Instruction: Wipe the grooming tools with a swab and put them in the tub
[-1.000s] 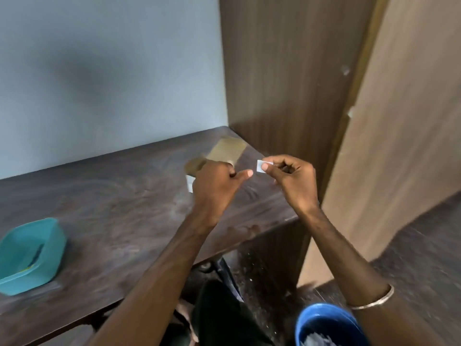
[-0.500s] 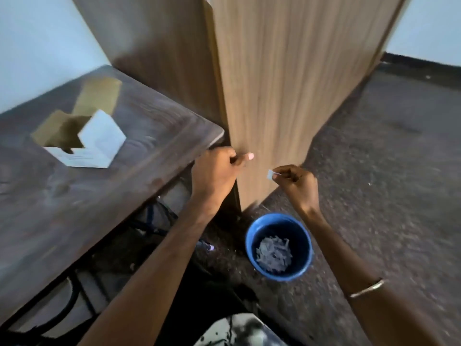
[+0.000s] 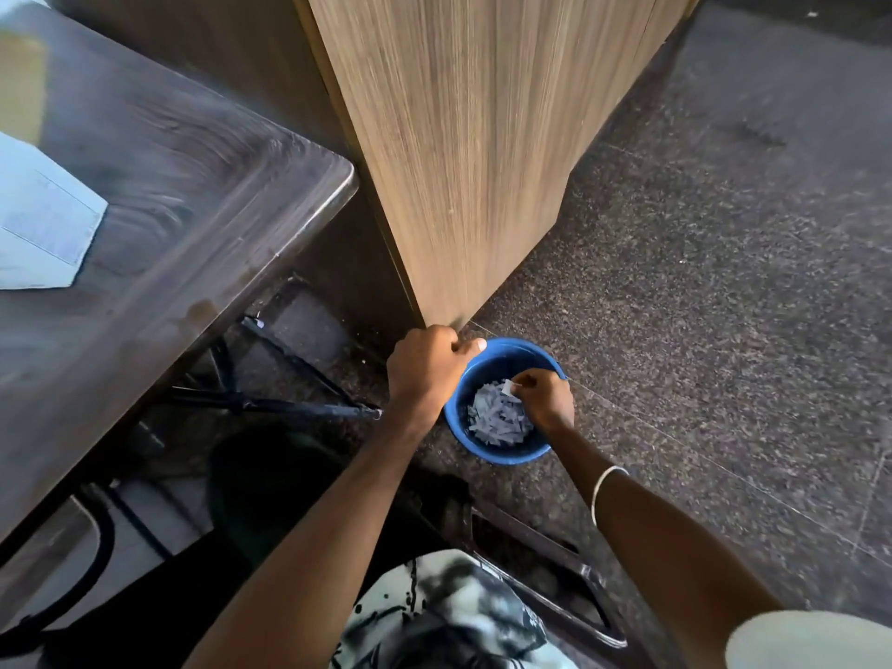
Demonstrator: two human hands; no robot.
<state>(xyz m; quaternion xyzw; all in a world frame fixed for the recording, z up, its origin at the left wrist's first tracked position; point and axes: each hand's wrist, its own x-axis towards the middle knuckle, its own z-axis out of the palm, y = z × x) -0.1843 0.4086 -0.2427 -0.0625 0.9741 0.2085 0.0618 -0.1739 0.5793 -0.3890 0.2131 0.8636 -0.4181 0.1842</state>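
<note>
My right hand (image 3: 548, 398) pinches a small white scrap (image 3: 507, 387), holding it just above the blue bin (image 3: 502, 453) on the floor. Inside the bin lies a heap of white paper scraps (image 3: 497, 420). My left hand (image 3: 427, 374) is a closed fist with the thumb out, hovering at the bin's left rim; whether anything is inside it is hidden. No grooming tool and no teal tub appear in this view.
A dark wooden table (image 3: 169, 185) fills the left, with a white box flap (image 3: 43, 224) on it and black metal legs (image 3: 289, 403) beneath. A light wooden cabinet (image 3: 458, 137) stands behind the bin. Speckled dark floor (image 3: 724, 282) stretches to the right.
The view has swung from the table down to the floor. Both hands have dropped to the blue bin, the right one carrying the white scrap over its opening.
</note>
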